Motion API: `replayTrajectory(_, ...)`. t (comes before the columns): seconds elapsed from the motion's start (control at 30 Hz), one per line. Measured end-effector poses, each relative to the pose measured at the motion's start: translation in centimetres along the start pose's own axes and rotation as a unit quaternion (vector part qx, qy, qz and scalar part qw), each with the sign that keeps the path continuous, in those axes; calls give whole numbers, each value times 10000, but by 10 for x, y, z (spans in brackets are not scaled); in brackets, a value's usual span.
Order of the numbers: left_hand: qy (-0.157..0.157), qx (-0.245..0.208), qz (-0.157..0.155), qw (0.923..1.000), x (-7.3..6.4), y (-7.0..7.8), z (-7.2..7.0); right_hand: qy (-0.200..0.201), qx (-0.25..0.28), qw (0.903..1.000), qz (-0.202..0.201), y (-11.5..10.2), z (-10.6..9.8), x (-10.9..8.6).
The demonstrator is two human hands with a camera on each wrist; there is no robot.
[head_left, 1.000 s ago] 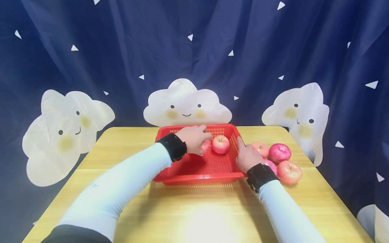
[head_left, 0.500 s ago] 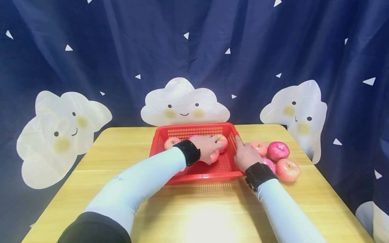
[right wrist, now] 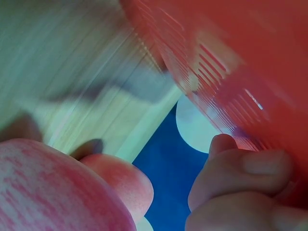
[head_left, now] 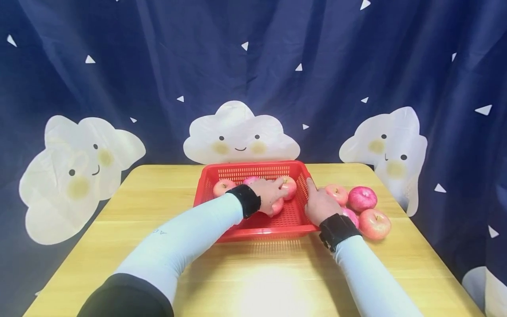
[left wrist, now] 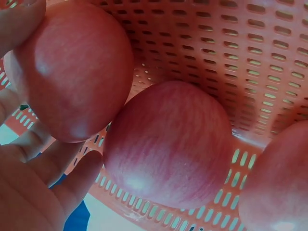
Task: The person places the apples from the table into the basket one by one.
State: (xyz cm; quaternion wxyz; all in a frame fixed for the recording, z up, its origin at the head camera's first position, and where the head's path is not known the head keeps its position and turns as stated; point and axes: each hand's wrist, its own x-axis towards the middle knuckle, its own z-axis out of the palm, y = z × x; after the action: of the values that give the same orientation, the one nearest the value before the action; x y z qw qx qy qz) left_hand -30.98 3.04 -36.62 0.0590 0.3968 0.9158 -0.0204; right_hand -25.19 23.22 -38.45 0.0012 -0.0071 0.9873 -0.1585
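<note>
A red perforated plastic basket (head_left: 261, 230) stands on the wooden table with several apples in it. My left hand (head_left: 269, 193) reaches inside and holds an apple (left wrist: 77, 72), its thumb on one side and fingers on the other. Beside that lies a darker pink apple (left wrist: 168, 144), with another apple (head_left: 224, 187) at the basket's left end. An apple (head_left: 289, 188) sits by my left fingertips toward the right end. My right hand (head_left: 322, 204) grips the basket's right rim, fingers bent against its wall in the right wrist view.
Several more apples (head_left: 375, 224) are grouped on the table (head_left: 158, 193) just right of the basket, close to my right hand. Behind the table hangs a dark blue curtain (head_left: 222, 53) with white clouds.
My left hand has moved right and nearer with its apple, uncovering the apples at the basket's left and back. My right hand stays at the rim. Little differs over the last half second.
</note>
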Motion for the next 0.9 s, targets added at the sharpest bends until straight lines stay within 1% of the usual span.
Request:
replayTrajectory(0.13, -117, 73, -1, 9999, 1, -2, 4, 7, -22, 10000, 13, 0, 2, -1)
replayTrajectory(0.2, -159, 189, 63, 9997, 3, -3, 6, -15, -12, 10000, 29, 0, 2, -1)
replayTrajectory(0.23, -155, 272, 107, 9995, 4, -4, 8, -19, -15, 10000, 30, 0, 2, -2)
replayTrajectory(0.43, -44, 378, 119, 9992, 6, -13, 14, -108, 70, 9998, 135, 1, 1, -2)
replayTrajectory(0.53, 65, 486, 151, 9987, 3, -16, 13, -169, 115, 9997, 157, 1, 0, -2)
replayTrajectory(0.67, 221, 541, 131, 9982, -8, -19, 5, -156, 116, 9997, 130, 1, -2, -2)
replayTrajectory(0.77, 262, 404, -36, 9988, -17, -24, 0, -143, 80, 9998, 89, 1, -2, -2)
replayTrajectory(0.9, 163, 90, -594, 9981, -35, -31, -8, -203, 106, 9997, 111, 0, -1, 1)
